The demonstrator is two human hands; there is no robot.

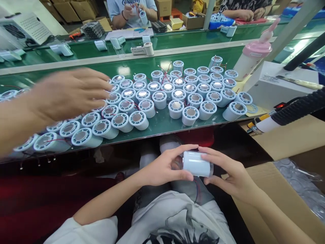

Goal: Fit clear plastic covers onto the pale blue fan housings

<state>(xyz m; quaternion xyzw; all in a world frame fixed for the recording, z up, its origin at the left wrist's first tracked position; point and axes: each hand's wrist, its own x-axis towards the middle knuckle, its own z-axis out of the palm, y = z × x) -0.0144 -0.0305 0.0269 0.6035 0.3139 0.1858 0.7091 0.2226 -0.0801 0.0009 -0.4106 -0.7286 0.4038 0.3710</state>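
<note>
Gripping one pale cylinder (pixel 197 163) between left hand (pixel 162 169) and right hand (pixel 230 174), above the lap.

No legible text is present. The white machine housing (pixel 276 84) carries a small printed label, too small to read. The shirt (pixel 132 2) of the person across the belt shows cut-off lettering that cannot be made out.

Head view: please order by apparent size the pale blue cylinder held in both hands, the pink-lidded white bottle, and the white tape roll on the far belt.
1. Pink-lidded white bottle
2. Pale blue cylinder, nearer the camera, so unsure
3. White tape roll
</note>
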